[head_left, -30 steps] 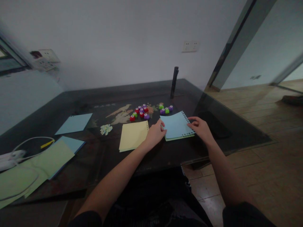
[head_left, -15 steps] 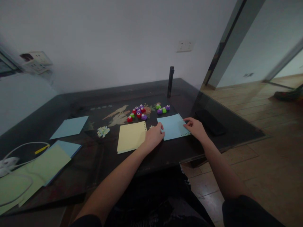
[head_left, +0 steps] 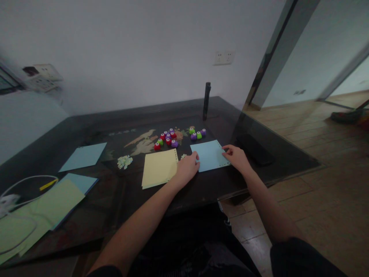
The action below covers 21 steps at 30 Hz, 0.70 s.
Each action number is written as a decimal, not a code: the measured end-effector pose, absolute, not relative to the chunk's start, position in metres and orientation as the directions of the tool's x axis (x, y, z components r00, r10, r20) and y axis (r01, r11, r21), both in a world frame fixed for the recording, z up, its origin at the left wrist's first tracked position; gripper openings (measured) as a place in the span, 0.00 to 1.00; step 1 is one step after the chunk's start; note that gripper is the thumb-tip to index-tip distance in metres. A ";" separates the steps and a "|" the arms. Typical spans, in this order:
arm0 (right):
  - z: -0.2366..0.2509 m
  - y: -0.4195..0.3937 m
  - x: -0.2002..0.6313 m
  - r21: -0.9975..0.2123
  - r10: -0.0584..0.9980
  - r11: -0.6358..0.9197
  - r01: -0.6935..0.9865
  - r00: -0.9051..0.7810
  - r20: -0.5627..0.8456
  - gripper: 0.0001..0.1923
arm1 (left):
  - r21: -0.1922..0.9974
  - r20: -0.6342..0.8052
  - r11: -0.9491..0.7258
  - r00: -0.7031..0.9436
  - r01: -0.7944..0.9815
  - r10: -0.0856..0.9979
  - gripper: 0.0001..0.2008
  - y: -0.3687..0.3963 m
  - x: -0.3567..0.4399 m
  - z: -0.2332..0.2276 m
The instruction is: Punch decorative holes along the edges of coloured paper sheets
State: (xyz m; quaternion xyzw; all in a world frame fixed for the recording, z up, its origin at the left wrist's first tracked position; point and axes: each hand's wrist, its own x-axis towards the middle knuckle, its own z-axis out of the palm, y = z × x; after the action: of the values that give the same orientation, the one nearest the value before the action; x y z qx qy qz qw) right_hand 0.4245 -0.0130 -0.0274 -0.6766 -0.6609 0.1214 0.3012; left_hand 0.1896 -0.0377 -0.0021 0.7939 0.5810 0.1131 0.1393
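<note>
A light blue sheet of paper (head_left: 208, 156) lies on the dark table, with small punched holes along its right and lower edges. My left hand (head_left: 188, 168) is closed at its left edge, fingers curled, thumb side on the paper. At the right edge my right hand (head_left: 235, 157) pinches the sheet between thumb and fingers. Left of it lies a stack of pale yellow paper (head_left: 159, 168), with holes down its right side; my left wrist and hand cover part of that side. Beyond the sheets sit several small red, green and purple craft punches (head_left: 168, 136) with white round tops.
A second group of punches (head_left: 198, 134) sits behind the blue sheet. A black upright stick-like object (head_left: 206, 102) stands near the wall. On the right is a dark flat object (head_left: 255, 149). Leftward are paper cut-outs (head_left: 125, 162), a blue sheet (head_left: 83, 156), more papers (head_left: 67, 196) and a white cable (head_left: 17, 184).
The whole view has shifted very slightly. Both hands keep the same hold on the blue sheet, and nothing on the table has visibly moved.
</note>
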 end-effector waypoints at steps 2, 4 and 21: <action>-0.028 -0.012 0.425 -0.566 0.967 0.055 0.823 0.097 0.235 0.14 | 0.347 0.022 -0.290 0.302 0.892 0.953 0.09 -0.038 0.190 -0.002; -0.029 -0.012 0.426 -0.562 0.967 0.057 0.825 0.095 0.238 0.13 | 0.346 0.024 -0.293 0.304 0.891 0.952 0.09 -0.038 0.190 -0.002; -0.025 -0.015 0.423 -0.547 0.964 0.050 0.836 0.103 0.244 0.11 | 0.358 0.034 -0.311 0.320 0.881 0.947 0.09 -0.039 0.189 -0.001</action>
State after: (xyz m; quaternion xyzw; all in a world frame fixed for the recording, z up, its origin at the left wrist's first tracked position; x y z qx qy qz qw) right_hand 0.4228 -0.0149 -0.0253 -0.6808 -0.6610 0.1083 0.2964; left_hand 0.1891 -0.0386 -0.0013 0.8006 0.5706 0.1199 0.1381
